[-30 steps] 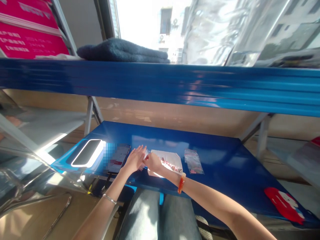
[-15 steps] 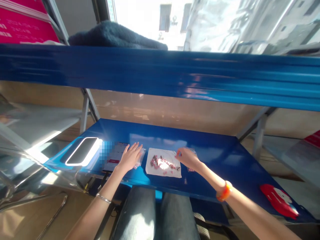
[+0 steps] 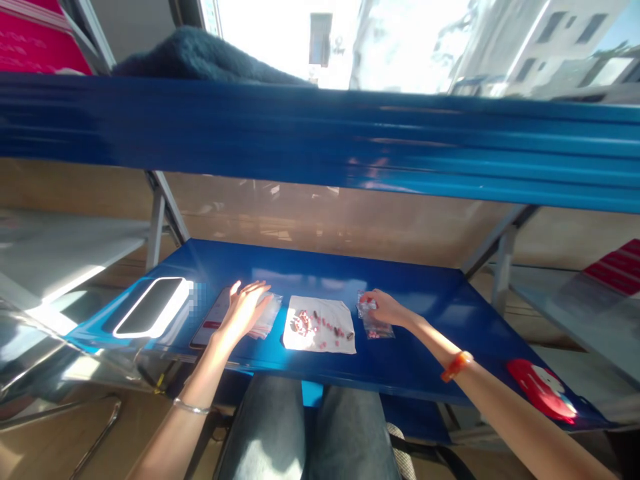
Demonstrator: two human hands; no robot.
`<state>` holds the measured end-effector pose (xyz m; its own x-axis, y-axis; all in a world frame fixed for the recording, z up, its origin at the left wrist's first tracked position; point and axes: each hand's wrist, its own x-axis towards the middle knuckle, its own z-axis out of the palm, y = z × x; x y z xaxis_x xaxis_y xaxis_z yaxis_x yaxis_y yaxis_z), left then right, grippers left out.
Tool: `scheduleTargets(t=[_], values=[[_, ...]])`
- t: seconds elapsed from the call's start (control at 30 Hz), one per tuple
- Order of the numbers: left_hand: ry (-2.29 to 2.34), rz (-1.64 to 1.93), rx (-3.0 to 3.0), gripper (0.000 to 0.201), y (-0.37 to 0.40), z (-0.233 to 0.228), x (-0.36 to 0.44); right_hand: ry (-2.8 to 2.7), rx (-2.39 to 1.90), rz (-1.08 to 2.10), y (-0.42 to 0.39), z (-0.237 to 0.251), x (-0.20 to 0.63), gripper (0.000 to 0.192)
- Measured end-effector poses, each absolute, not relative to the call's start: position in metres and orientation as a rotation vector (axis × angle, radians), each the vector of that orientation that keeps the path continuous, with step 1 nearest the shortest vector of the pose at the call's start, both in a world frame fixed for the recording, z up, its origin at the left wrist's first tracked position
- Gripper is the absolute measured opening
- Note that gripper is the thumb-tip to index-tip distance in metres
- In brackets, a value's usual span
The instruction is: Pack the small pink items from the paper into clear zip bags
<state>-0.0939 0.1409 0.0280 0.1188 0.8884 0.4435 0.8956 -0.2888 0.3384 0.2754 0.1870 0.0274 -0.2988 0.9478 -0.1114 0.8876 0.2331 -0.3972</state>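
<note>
A white sheet (image 3: pixel 320 337) lies on the blue table (image 3: pixel 430 347) with several small red and dark pieces (image 3: pixel 320 323) scattered on it. Left of the sheet, my left hand (image 3: pixel 243 310) rests flat with fingers spread on a stack of clear little bags (image 3: pixel 265 319). Right of the sheet, my right hand (image 3: pixel 383 308) pinches the top of a clear zip bag (image 3: pixel 374 321) that holds red pieces and lies on the table.
A phone (image 3: pixel 213 323) lies under my left wrist. A white-rimmed dark device (image 3: pixel 150 315) sits at the table's left end. A red object (image 3: pixel 543 390) lies at the right front. A blue shelf (image 3: pixel 320 133) runs overhead with a dark folded cloth (image 3: pixel 200 57).
My right hand left the spot beside my left hand, crossed over the white sheet to the right and took hold of the zip bag. The view tilted down a little.
</note>
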Motion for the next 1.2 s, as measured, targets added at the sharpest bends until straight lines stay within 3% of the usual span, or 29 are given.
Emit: scheduleTargets(t=[0.27, 0.47, 0.57, 0.8, 1.0, 1.2], values=[[-1.880, -1.116, -2.457, 0.026, 0.115, 0.042, -0.056, -2.286, -1.809, 0.790, 0.199, 0.044, 0.279, 0.022], [-1.795, -1.345, -2.628, 0.024, 0.097, 0.063, -0.019, -2.217, -1.733, 1.458, 0.185, 0.095, 0.300, 0.022], [-1.719, -1.499, -2.747, 0.022, 0.089, 0.078, 0.001, -2.125, -1.678, 1.630, 0.168, 0.122, 0.301, 0.025], [-1.733, -1.566, -3.128, 0.046, 0.078, 0.112, 0.046, -1.832, -1.368, 1.802, 0.128, 0.157, 0.264, 0.026], [-1.512, -1.804, -3.212, 0.048, 0.072, 0.110, 0.041, -1.620, -0.958, 1.924, 0.097, 0.150, 0.228, 0.024], [-1.699, -1.879, -3.110, 0.042, 0.052, 0.111, 0.013, -1.511, -0.913, 1.971, 0.077, 0.135, 0.207, 0.023]])
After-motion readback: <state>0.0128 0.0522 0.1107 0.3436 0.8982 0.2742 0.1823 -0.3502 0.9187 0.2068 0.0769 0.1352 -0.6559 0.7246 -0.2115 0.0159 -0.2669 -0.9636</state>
